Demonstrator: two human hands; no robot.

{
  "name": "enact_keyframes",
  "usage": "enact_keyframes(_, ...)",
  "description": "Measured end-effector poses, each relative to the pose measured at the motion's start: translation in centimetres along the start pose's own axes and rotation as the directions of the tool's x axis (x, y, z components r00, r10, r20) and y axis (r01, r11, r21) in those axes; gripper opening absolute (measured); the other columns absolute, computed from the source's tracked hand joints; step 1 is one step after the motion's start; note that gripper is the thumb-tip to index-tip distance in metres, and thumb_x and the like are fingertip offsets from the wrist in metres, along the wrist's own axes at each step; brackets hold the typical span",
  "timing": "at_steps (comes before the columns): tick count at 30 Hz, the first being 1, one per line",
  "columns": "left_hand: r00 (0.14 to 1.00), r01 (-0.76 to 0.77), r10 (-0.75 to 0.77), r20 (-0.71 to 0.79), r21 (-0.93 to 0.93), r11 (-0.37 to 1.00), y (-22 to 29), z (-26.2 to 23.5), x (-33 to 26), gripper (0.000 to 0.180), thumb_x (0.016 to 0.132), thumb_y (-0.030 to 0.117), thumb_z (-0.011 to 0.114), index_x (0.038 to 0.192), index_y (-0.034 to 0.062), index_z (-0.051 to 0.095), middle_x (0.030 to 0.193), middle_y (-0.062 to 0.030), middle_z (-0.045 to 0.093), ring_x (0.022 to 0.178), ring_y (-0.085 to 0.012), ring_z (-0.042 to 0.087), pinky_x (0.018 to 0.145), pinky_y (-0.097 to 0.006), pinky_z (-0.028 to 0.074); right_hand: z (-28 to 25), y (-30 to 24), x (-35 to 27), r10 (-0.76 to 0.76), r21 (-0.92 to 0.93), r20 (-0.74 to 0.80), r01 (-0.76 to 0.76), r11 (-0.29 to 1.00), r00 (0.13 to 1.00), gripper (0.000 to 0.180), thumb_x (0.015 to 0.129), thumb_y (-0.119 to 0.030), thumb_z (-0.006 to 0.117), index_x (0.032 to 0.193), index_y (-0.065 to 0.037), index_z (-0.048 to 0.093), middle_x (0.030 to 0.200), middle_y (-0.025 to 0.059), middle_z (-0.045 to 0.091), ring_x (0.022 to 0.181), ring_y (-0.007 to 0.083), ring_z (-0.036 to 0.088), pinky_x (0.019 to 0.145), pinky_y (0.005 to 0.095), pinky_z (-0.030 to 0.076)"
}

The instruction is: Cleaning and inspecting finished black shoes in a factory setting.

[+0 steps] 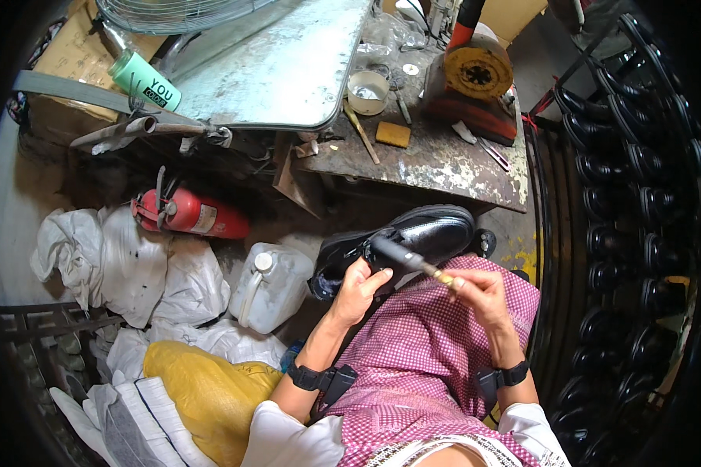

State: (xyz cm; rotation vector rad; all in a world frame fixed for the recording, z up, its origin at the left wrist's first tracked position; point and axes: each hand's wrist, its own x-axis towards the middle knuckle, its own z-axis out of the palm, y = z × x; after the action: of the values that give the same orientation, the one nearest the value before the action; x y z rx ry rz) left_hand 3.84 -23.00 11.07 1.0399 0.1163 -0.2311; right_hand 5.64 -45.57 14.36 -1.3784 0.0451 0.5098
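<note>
A glossy black lace-up shoe (438, 230) lies across my lap area, its toe pointing right and its opening toward the left. My left hand (356, 291) is closed on the shoe near its opening, thumb stretched along the upper. Between thumb and fingers, my right hand (481, 296) grips the brass-coloured end of a slim tool with a dark grey, rounded body (399, 253). That dark end lies over the shoe's lacing area; whether it touches the leather I cannot tell. Below both hands spreads a pink checked apron (420, 342).
Ahead stands a worn workbench (444, 171) with a yellow sponge (392, 135), a round tub (368, 93) and an orange-black machine (471, 78). A red fire extinguisher (191, 212) and white jerrycan (271, 286) sit left. Racks of black shoes (600, 202) line the right.
</note>
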Motion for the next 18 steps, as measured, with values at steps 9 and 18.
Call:
enact_keyframes(9,0.999,-0.039,0.039,-0.018,0.01,0.999,0.0,-0.3,0.3,0.032,0.082,-0.001,0.05,0.114,-0.0018,0.049,0.11,-0.0046,0.054,0.102,-0.012,0.049,0.092,-0.027,0.037,0.5,1.2,-0.2,-0.105,-0.059,0.034,0.107,0.993,0.994,0.022,0.081,-0.004,0.058,0.102,0.003,0.062,0.08,0.0093,0.065,0.065,0.0106,0.059,0.06,0.0205,0.048)
enact_keyframes(18,1.0,0.004,-0.004,-0.016,-0.04,0.999,0.6,-0.3,-0.1,0.029,0.081,-0.002,0.05,0.11,-0.0022,0.052,0.107,-0.0053,0.056,0.1,-0.0121,0.05,0.09,-0.027,0.038,0.7,1.6,0.2,-0.135,-0.101,-0.053,0.129,0.986,0.989,0.021,0.08,-0.003,0.059,0.1,0.003,0.063,0.078,0.0076,0.065,0.066,0.0096,0.058,0.059,0.0197,0.047)
